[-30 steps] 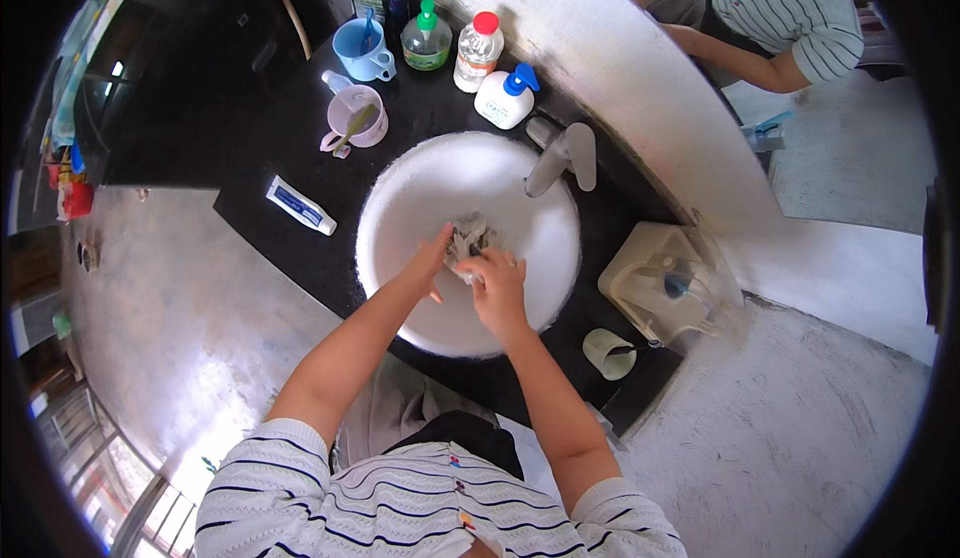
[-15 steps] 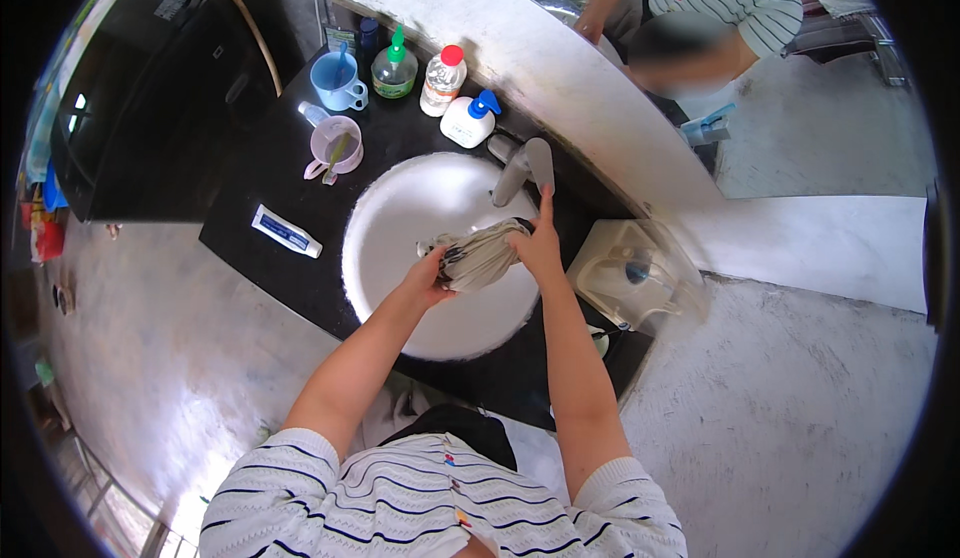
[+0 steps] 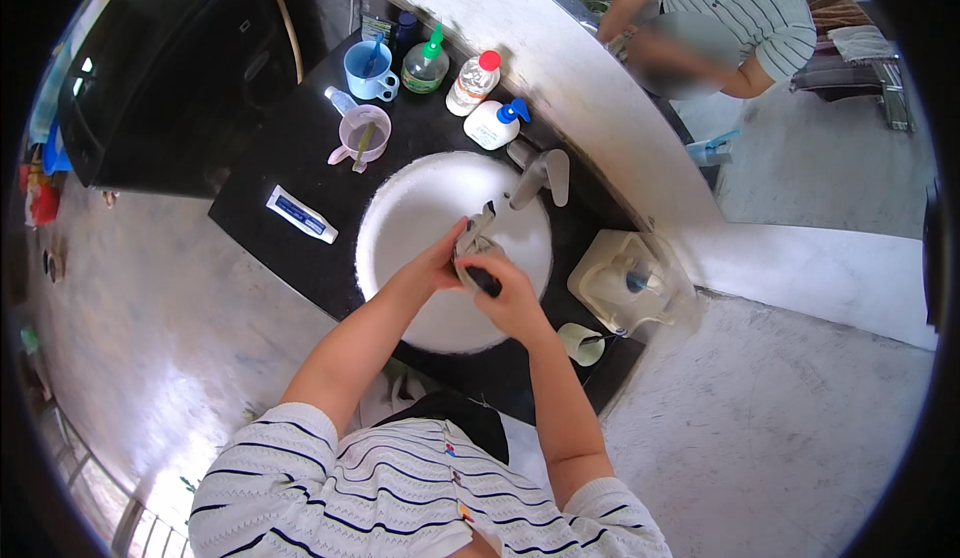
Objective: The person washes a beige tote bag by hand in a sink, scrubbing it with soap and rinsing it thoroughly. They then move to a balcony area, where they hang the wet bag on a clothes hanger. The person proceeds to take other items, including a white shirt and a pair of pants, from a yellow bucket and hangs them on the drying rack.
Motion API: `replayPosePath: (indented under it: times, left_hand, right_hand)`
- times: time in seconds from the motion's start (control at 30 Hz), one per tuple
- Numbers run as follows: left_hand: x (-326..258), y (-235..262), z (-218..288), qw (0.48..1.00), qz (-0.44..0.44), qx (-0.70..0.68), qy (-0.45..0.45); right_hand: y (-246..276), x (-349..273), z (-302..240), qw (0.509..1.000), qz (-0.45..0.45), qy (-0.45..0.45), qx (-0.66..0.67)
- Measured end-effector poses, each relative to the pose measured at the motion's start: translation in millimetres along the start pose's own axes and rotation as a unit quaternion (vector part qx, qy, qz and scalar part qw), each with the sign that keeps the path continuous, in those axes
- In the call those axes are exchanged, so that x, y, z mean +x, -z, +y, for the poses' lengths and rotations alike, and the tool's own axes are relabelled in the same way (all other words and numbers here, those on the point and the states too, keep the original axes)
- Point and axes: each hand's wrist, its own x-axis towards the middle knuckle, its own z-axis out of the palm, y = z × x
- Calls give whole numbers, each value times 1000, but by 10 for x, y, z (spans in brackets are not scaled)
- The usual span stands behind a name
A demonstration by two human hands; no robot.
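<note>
Above the round white sink (image 3: 400, 218), my left hand (image 3: 440, 261) and my right hand (image 3: 512, 301) are closed on a bunched beige-grey cloth (image 3: 476, 242) with dark patches. One end of the cloth sticks up past my left fingers. My right hand grips the lower part from the near side, its fingers partly hidden. The grey faucet (image 3: 541, 178) stands just beyond the hands at the sink's far right, and neither hand touches it. No running water can be made out.
On the black counter (image 3: 260, 176) lie a toothpaste tube (image 3: 302, 214), a pink cup (image 3: 363, 136) and a blue cup (image 3: 371, 70). Pump bottles (image 3: 492, 125) line the wall. At right sit a cream plastic container (image 3: 610, 283) and a pale green cup (image 3: 580, 344). A mirror (image 3: 820, 148) hangs ahead.
My right hand has come away from the faucet handle, moving down and left. The cloth, stretched sideways between the hands before, is now gathered in a tighter bunch. The view has shifted slightly.
</note>
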Motion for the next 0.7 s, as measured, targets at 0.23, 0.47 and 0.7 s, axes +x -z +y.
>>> replayPosePath:
  times: [0.23, 0.47, 0.7]
  left_hand:
    - [34, 8, -196, 983, 136, 114, -47]
    - [-429, -336, -208, 956, 146, 242, -72]
    - [-601, -297, -128, 963, 142, 227, 29]
  right_hand:
    - [355, -277, -131, 973, 52, -70, 213]
    - [37, 85, 1370, 836, 167, -214, 476]
    - [-308, 238, 1064, 783, 19, -221, 581]
